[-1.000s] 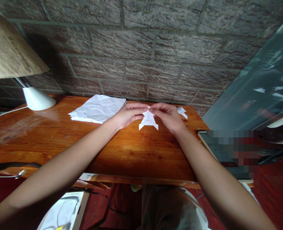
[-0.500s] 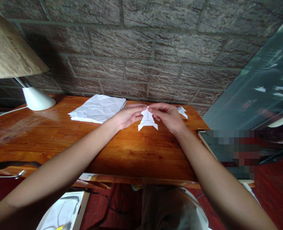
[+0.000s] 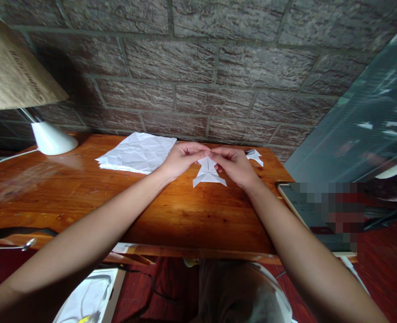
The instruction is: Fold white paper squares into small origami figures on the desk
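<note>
1. A small white folded-paper figure (image 3: 208, 168) is over the glossy brown wooden table (image 3: 192, 220), its long axis running from the near edge toward the grey stone-block wall (image 3: 195, 63); narrow end wallward, two splayed corners nearward.
2. The bare left hand (image 3: 182, 160) pinches the narrow end, forearm slanting inward.
3. The bare right hand (image 3: 234, 166) pinches it opposite, fingers curled, fingertips meeting the left's.
</note>
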A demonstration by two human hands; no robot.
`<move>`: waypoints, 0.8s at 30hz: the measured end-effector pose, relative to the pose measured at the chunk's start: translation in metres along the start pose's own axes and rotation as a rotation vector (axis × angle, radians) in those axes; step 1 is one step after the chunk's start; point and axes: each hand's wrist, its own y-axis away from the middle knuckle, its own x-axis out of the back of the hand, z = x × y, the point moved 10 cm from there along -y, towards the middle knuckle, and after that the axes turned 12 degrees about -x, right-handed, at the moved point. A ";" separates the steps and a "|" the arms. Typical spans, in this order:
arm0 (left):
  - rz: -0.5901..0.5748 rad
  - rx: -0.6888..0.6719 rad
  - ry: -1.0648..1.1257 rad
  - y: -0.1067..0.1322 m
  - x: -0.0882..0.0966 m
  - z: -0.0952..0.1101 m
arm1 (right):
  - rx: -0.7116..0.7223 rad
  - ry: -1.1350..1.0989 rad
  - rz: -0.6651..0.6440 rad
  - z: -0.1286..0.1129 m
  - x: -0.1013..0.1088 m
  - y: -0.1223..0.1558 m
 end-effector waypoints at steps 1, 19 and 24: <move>-0.007 -0.022 -0.012 0.000 -0.001 0.002 | -0.010 -0.011 -0.002 0.002 0.000 -0.001; 0.009 0.031 -0.047 0.002 -0.002 0.000 | -0.019 -0.184 0.014 0.008 0.005 -0.005; -0.073 0.032 -0.007 0.003 -0.012 -0.004 | -0.007 -0.144 0.094 0.006 0.015 -0.005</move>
